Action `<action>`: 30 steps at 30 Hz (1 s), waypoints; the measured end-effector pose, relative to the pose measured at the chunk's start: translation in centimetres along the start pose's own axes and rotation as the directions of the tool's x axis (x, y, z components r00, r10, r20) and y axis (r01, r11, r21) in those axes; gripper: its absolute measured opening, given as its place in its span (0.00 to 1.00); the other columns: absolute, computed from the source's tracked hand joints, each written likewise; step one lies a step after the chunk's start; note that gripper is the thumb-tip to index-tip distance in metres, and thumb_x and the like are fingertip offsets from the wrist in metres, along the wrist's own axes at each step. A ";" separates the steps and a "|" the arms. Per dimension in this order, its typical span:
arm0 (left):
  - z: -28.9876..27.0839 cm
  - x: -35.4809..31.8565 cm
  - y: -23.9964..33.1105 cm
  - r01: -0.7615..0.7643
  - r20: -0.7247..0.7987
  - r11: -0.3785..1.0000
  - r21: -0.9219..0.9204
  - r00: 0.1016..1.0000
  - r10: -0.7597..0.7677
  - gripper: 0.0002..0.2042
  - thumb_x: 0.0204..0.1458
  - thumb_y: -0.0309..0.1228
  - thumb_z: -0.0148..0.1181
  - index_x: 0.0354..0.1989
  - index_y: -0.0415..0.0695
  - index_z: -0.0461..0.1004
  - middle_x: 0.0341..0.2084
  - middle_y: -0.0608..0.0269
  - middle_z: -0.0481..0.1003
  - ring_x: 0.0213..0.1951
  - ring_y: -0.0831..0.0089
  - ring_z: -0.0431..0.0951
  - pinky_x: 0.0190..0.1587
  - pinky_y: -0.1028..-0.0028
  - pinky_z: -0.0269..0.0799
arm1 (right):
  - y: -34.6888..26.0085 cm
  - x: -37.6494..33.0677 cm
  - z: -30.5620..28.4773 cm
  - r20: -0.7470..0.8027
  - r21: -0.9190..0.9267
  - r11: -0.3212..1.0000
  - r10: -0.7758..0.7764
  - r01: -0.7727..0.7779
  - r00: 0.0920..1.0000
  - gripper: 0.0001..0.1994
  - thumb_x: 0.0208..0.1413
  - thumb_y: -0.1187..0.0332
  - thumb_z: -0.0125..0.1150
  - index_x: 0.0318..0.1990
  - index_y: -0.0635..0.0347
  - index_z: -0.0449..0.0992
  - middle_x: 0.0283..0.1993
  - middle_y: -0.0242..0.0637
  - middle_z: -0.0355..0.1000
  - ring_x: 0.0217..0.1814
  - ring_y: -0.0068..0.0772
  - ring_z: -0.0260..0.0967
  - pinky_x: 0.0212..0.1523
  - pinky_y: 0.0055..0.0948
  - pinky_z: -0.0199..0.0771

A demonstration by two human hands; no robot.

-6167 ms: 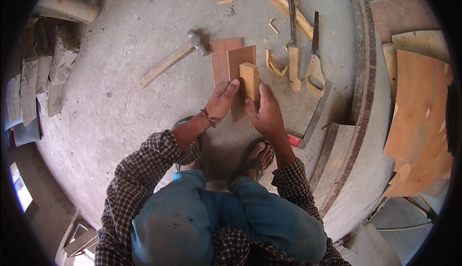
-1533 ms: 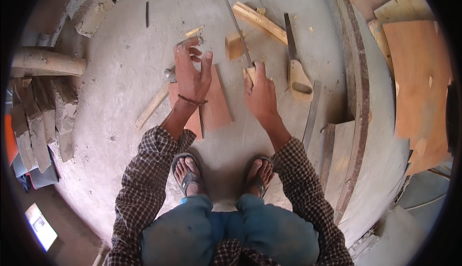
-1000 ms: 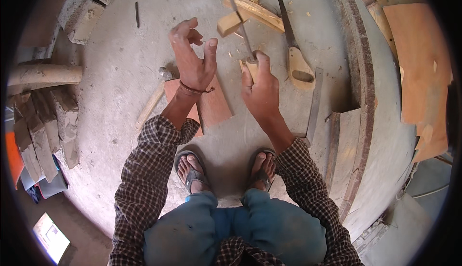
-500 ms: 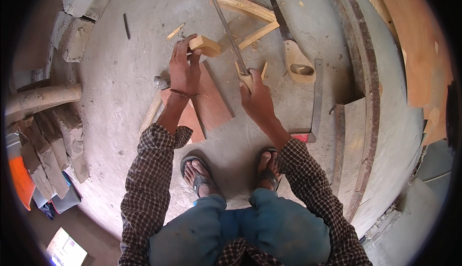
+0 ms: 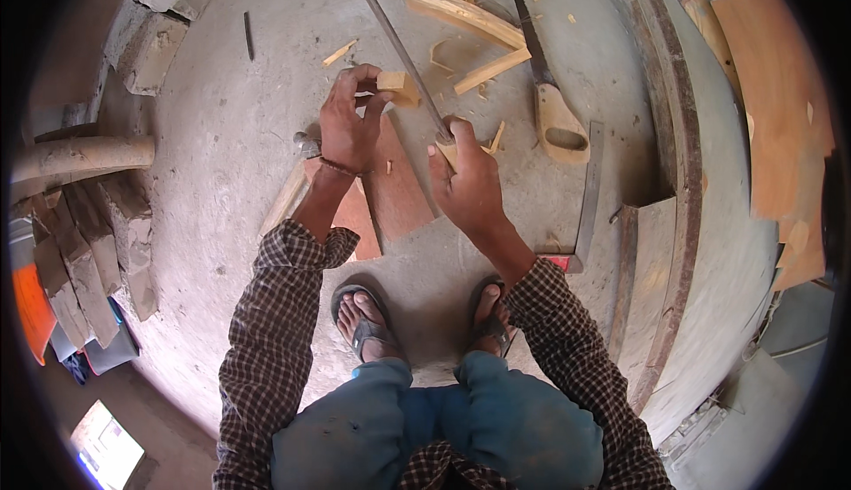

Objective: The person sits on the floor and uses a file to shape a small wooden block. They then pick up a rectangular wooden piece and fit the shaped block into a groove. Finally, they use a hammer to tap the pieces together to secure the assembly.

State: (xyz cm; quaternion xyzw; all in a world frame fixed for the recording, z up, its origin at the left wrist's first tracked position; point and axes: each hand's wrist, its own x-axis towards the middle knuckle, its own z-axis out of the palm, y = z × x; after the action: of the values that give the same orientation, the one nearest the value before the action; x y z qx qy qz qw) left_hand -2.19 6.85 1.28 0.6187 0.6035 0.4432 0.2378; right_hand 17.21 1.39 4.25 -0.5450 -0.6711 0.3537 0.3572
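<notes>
My left hand (image 5: pixel 348 126) is closed around a small pale wooden block (image 5: pixel 401 88), its fingers at the block's left end, held above the floor. In my right hand (image 5: pixel 474 184) is the wooden handle of a long, narrow steel file (image 5: pixel 387 31). The file slants up and to the left, past the block's right side; whether they touch I cannot tell. Below my left hand lie two reddish boards (image 5: pixel 399 184), one overlapping the other. A hammer (image 5: pixel 306 145) rests beside them, partly hidden by my left wrist.
Beyond my right hand lie two pale wood strips (image 5: pixel 465 15), a handsaw (image 5: pixel 562 122) and a metal square (image 5: pixel 589 202). Shavings and a thin dark rod (image 5: pixel 248 36) are on the floor. Stacked timber (image 5: pixel 80 259) stands at left; a long beam (image 5: pixel 678 162) runs along the right.
The file has swung so its far end points further left. The block has turned a little in my left hand. A small chip now shows on the reddish board.
</notes>
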 end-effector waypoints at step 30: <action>-0.4 1.8 2.2 0.011 -0.058 1.000 -0.029 0.998 -0.013 0.20 0.60 0.25 0.64 0.61 0.43 0.72 0.45 0.59 0.82 0.43 0.73 0.84 0.40 0.72 0.83 | -0.1 2.2 -1.0 -0.015 -0.185 0.983 -0.006 0.003 1.000 0.17 0.63 0.71 0.59 0.56 0.63 0.64 0.32 0.58 0.75 0.36 0.64 0.76 0.34 0.55 0.73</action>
State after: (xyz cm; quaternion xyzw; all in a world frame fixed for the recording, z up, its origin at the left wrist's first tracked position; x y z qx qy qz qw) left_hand -1.52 8.17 3.81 0.5986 0.6074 0.4680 0.2317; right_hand 17.73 3.58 5.06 -0.5769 -0.6994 0.2848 0.3112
